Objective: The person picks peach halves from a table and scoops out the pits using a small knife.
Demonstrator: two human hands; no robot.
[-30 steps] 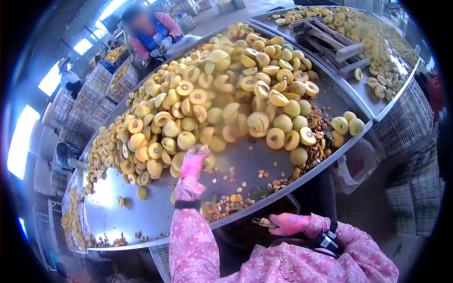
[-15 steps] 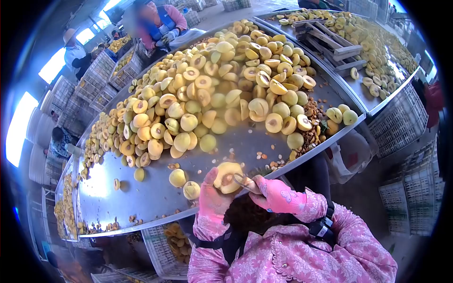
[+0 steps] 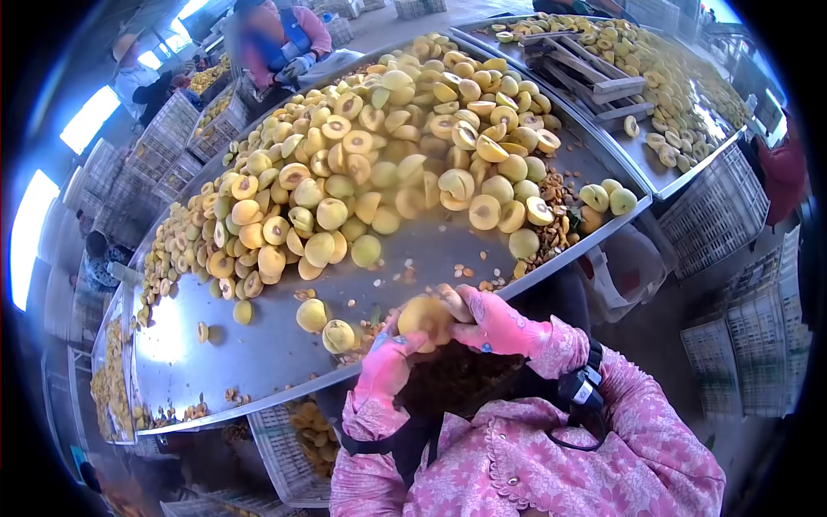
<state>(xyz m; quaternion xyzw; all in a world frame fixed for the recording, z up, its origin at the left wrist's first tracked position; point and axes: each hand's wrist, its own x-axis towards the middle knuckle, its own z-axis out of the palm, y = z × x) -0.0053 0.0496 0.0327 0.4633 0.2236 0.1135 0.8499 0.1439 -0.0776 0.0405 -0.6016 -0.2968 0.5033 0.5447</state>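
Over the near edge of the metal table, my left hand (image 3: 385,366), in a pink glove, is closed around a yellow peach (image 3: 420,319). The peach is slightly blurred. My right hand (image 3: 493,320), pink-gloved with bare fingertips, is at the fruit's right side, fingers closed. The thin curved metal pitting tool seen in it earlier is hidden behind the fingers and fruit now. Two whole-looking peaches (image 3: 338,335) sit on the table just left of my hands. Beyond them rises a large heap of cut peaches (image 3: 332,214).
Pits and scraps (image 3: 558,200) lie along the right side of the metal table (image 3: 258,345). Wooden slats (image 3: 594,73) rest on a second table. White plastic crates (image 3: 715,207) stand right, another (image 3: 289,448) below. A co-worker (image 3: 289,43) sits across the table.
The peach's cut face, with its pit, was turned up toward me; its rounded side shows now. My right hand has shifted closer around the fruit, covering the tool. The view has shifted slightly.
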